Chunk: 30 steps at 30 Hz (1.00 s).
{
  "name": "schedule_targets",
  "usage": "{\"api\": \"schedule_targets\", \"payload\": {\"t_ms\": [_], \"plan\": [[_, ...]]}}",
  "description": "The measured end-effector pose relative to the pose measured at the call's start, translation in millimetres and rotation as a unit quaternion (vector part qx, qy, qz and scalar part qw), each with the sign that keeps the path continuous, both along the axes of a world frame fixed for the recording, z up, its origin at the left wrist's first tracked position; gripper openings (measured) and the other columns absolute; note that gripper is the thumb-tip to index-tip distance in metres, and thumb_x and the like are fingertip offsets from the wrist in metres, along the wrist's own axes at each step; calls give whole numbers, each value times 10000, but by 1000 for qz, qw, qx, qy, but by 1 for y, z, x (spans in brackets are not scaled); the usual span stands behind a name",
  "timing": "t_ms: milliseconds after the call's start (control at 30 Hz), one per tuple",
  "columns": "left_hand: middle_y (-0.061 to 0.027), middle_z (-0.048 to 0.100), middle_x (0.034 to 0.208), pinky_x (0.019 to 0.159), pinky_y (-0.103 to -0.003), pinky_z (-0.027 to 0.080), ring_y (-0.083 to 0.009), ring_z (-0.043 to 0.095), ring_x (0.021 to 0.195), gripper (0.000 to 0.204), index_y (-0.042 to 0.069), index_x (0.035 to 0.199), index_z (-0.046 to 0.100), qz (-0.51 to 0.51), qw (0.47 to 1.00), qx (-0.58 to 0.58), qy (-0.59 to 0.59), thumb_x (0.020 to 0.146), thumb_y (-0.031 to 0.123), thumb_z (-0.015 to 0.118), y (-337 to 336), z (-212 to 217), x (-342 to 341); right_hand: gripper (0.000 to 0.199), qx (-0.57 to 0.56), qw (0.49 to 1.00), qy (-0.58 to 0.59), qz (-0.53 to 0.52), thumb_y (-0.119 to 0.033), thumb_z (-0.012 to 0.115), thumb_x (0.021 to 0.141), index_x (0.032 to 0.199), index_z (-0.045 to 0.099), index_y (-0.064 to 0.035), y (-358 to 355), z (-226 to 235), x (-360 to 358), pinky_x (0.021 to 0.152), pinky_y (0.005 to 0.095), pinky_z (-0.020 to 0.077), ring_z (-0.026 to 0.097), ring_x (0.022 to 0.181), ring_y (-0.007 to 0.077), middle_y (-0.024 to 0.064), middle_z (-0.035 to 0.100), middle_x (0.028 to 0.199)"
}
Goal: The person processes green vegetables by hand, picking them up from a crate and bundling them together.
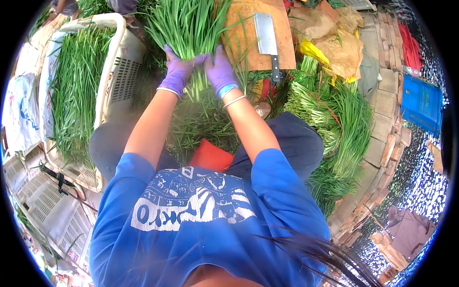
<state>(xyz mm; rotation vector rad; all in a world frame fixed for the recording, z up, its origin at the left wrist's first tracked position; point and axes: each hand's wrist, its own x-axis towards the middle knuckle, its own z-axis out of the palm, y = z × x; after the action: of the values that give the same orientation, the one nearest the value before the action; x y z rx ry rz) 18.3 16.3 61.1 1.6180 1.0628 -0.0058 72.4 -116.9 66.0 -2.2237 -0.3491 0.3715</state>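
A thick bunch of long green garlic chives (191,28) is held between my two hands, its pale stem ends pointing toward me. My left hand (178,71), in a purple glove, wraps the bunch from the left. From the other side my right hand (219,71), gloved the same way, closes round it. The leaves fan out away from me, some lying over the edge of a wooden board (239,38). On that board rests a cleaver (266,36), its black handle jutting over the near edge. Loose green leaves (201,122) cover the ground beneath my forearms.
At left stands a white plastic crate (122,28) full of greens, with more crates (52,205) nearer me. Tied bundles of chives (334,119) are heaped at right beside brick paving (382,105). Brown paper (344,43) lies beyond them. A red object (212,155) sits between my legs.
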Motion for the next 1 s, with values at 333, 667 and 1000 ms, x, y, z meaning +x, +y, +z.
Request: {"api": "schedule_targets", "payload": {"t_ms": [333,667,1000], "plan": [[-357,81,1585,1075,-476,433,-483,397,1377,1495,114,1558,-182,-7,973,150,174,595,513,890,-58,45,38,581,365,904,203,-88,62,465,900,1477,396,45,-35,-16,2,1053,277,406,490,1314,185,143,457,1510],[-323,102,1598,1075,-513,439,-493,411,1359,1479,154,1569,-155,-22,961,164,220,605,596,876,-60,51,40,655,187,922,189,-282,-387,724,894,1285,547,108,-129,-50,-25,974,318,452,580,1104,190,160,638,1221],[-309,166,1582,1050,-518,460,-452,427,1355,1457,187,1579,-120,-15,960,165,225,602,579,886,-59,50,41,365,275,802,443,-292,-371,796,837,876,608,-61,-76,-93,15,479,267,361,487,511,147,34,592,715]]}}
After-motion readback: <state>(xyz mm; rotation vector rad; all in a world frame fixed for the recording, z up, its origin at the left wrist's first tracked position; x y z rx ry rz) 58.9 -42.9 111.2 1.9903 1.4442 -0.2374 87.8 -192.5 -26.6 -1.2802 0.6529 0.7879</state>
